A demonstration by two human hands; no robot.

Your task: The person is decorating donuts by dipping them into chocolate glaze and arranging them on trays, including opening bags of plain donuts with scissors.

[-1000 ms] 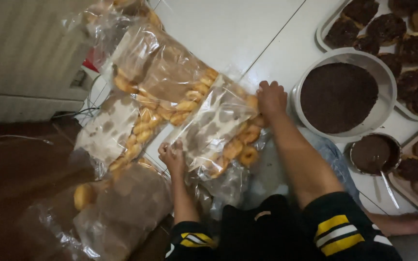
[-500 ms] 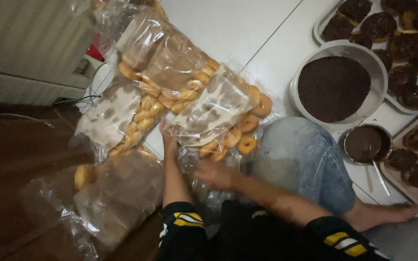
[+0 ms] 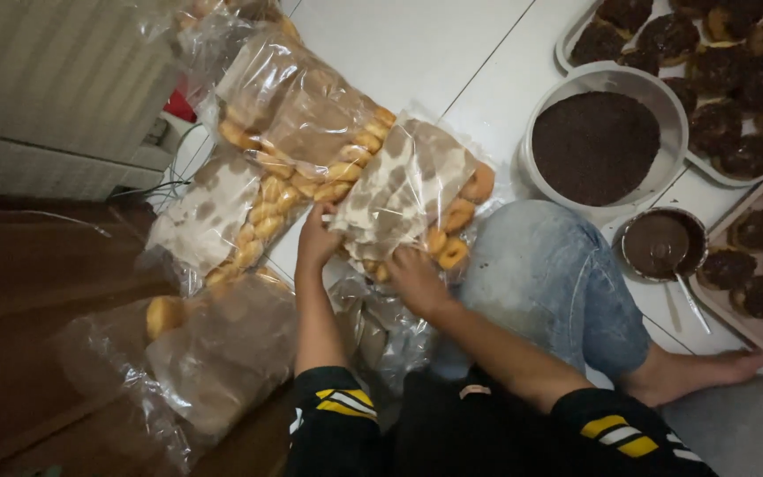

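Lying on the floor just left of the bowl of chocolate sprinkles (image 3: 595, 146), a clear bag of plain doughnuts (image 3: 408, 199) is gripped at its near edge by closed left hand (image 3: 317, 240) and right hand (image 3: 417, 281), its doughnuts still uncoated.

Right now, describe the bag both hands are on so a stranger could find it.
Start at the big bowl of dark crumbs. Left of it lies a clear doughnut bag, with the left hand and right hand at its near edge. Unlike its neighbours, it lies beside the knee.
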